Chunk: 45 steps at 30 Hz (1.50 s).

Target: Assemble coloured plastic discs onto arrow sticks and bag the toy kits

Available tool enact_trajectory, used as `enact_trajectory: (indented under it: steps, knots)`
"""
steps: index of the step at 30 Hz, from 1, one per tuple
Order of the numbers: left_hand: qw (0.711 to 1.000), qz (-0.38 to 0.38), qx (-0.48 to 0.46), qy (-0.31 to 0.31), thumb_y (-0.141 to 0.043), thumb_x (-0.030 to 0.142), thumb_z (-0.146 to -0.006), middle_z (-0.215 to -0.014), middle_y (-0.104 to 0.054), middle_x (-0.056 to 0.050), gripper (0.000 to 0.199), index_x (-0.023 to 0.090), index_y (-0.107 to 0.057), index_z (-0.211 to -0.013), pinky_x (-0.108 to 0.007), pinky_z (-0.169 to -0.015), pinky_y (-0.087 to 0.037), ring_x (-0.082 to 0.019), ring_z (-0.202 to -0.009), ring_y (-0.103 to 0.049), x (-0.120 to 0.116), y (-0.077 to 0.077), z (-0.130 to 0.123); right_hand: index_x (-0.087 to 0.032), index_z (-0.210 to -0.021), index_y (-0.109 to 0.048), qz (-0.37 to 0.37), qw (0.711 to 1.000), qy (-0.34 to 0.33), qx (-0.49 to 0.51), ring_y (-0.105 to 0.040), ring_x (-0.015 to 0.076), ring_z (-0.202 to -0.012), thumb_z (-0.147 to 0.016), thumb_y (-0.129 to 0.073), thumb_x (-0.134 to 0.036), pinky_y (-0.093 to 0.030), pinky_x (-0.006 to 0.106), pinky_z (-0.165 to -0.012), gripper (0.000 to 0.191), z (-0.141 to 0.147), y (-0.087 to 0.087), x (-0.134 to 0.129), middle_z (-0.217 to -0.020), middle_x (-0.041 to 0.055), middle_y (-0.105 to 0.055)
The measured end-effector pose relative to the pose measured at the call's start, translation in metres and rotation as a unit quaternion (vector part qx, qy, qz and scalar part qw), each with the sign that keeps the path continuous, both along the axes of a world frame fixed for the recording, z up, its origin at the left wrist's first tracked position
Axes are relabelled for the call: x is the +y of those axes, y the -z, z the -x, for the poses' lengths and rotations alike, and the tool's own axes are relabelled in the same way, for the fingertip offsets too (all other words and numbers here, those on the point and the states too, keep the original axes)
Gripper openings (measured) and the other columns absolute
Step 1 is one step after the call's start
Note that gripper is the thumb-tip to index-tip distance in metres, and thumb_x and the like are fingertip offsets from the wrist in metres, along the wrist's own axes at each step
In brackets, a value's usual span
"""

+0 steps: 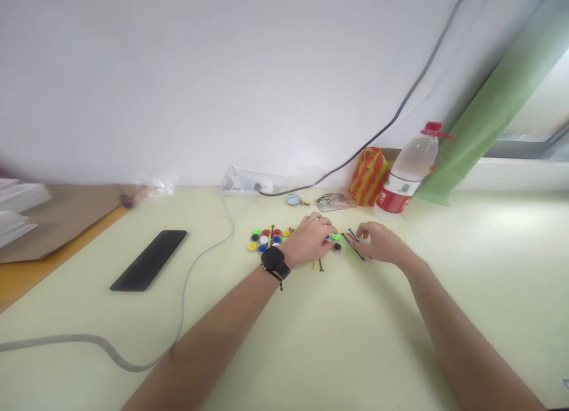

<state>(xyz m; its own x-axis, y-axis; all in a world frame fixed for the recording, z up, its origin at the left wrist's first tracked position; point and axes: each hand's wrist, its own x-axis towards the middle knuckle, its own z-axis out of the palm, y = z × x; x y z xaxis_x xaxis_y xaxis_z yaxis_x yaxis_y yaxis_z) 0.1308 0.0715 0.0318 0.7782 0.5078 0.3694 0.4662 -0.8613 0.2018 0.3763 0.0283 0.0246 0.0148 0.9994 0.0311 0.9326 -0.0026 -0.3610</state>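
My left hand (311,238), with a black watch (275,262) on its wrist, arches over a group of small round coloured pieces (264,240) on the table. Its thumb and fingers are apart, and some pieces show between them. Part of the group is hidden beneath this hand. Just to the right, my right hand (376,241) has its thumb and forefinger bent together among thin coloured sticks (354,252). Whatever lies between those fingertips is too small to make out. A yellow and a black stick (320,265) lie in front of my left hand.
Behind the hands are a water bottle (406,177), a striped bag (368,177), a flat packet (335,202) and a power strip (245,184). To the left lie a black flat object (150,261), a grey cable (183,298) and cardboard (66,212) with stacked paper.
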Motion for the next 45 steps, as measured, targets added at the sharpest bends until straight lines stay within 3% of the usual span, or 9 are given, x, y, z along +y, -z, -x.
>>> enact_trajectory:
  steps: [6,13,21,29,32,35,39,43,45]
  knots:
    - [1.0,0.008,-0.005,-0.006,-0.06,0.026,-0.095,-0.121,-0.069,-0.006,0.021,0.022,-0.071,-0.112,-0.043,-0.103,-0.044,-0.029,-0.121,-0.052,0.003,-0.003,0.002,-0.025,-0.097,-0.067,0.05,0.995,-0.054,0.061,-0.064,0.0184,-0.075,-0.067,-0.081,-0.054,-0.049,0.029,-0.06,0.044,-0.007,-0.001,-0.002,-0.104,0.0041,-0.069]
    - [1.0,0.025,0.001,0.002,-0.06,0.025,-0.094,-0.117,-0.07,-0.007,0.021,0.021,-0.071,-0.111,-0.043,-0.102,-0.045,-0.029,-0.12,-0.053,0.004,-0.004,0.004,-0.023,-0.082,-0.069,0.036,0.998,-0.042,0.044,-0.061,0.015,-0.062,-0.079,-0.071,-0.036,-0.046,0.029,-0.06,0.014,-0.002,-0.001,0.0,-0.09,0.0022,-0.072]
    - [0.998,0.06,0.015,0.006,-0.06,0.028,-0.095,-0.116,-0.069,-0.011,0.03,0.017,-0.068,-0.122,-0.039,-0.096,-0.05,-0.029,-0.115,-0.058,0.008,0.0,0.006,-0.022,-0.079,-0.065,-0.008,0.998,-0.035,0.043,-0.064,0.0178,-0.067,-0.084,-0.064,-0.027,-0.045,0.028,-0.061,0.007,0.005,0.01,0.007,-0.08,0.0031,-0.072]
    - [0.998,0.027,0.055,0.003,-0.064,0.034,-0.095,-0.1,-0.072,-0.008,0.02,0.02,-0.07,-0.107,-0.039,-0.091,-0.047,-0.029,-0.109,-0.058,0.005,0.001,0.006,-0.021,-0.078,-0.063,-0.01,0.995,-0.042,0.086,-0.062,0.0165,-0.061,-0.086,-0.06,-0.029,-0.044,0.028,-0.058,0.012,0.009,0.012,0.005,-0.076,0.0032,-0.071]
    - [0.999,-0.004,0.049,-0.012,-0.066,0.041,-0.094,-0.111,-0.07,-0.008,0.029,0.021,-0.068,-0.115,-0.04,-0.092,-0.045,-0.029,-0.113,-0.055,-0.002,0.004,-0.001,-0.022,-0.077,-0.063,-0.071,0.996,-0.007,0.051,-0.063,0.0181,-0.065,-0.088,-0.06,-0.036,-0.044,0.029,-0.06,0.018,-0.003,0.007,0.007,-0.077,0.0037,-0.071]
    - [0.997,-0.051,0.053,-0.032,-0.064,0.038,-0.096,-0.116,-0.068,-0.008,0.027,0.022,-0.067,-0.117,-0.042,-0.094,-0.042,-0.03,-0.116,-0.053,-0.011,0.009,-0.014,-0.023,-0.073,-0.062,-0.105,0.991,0.08,-0.015,-0.063,0.0204,-0.066,-0.087,-0.062,-0.043,-0.043,0.03,-0.06,0.024,-0.022,0.0,0.009,-0.072,0.0047,-0.07]
    - [0.99,-0.094,0.045,-0.099,-0.065,0.033,-0.096,-0.118,-0.067,-0.01,0.025,0.02,-0.065,-0.116,-0.044,-0.091,-0.043,-0.031,-0.113,-0.053,-0.019,0.011,-0.028,-0.022,-0.068,-0.062,-0.015,0.992,0.114,-0.048,-0.066,0.0235,-0.066,-0.076,-0.073,-0.051,-0.044,0.031,-0.056,0.032,-0.036,-0.007,0.006,-0.074,0.0085,-0.071]
    - [0.991,-0.066,0.022,-0.115,-0.067,0.042,-0.093,-0.111,-0.069,-0.011,0.032,0.02,-0.064,-0.116,-0.044,-0.089,-0.044,-0.032,-0.107,-0.057,-0.015,0.001,-0.024,-0.021,-0.071,-0.063,0.118,0.987,0.093,0.061,-0.061,0.0178,-0.048,-0.077,-0.071,-0.041,-0.045,0.03,-0.048,0.023,-0.032,-0.012,-0.003,-0.065,0.0063,-0.07]
    - [0.992,-0.037,0.03,-0.115,-0.069,0.04,-0.09,-0.103,-0.071,-0.01,0.027,0.021,-0.067,-0.109,-0.043,-0.087,-0.045,-0.032,-0.102,-0.059,-0.01,-0.005,-0.018,-0.02,-0.071,-0.062,0.151,0.981,0.073,0.097,-0.06,0.0169,-0.045,-0.076,-0.07,-0.033,-0.046,0.029,-0.048,0.015,-0.03,-0.015,-0.006,-0.06,0.0052,-0.069]
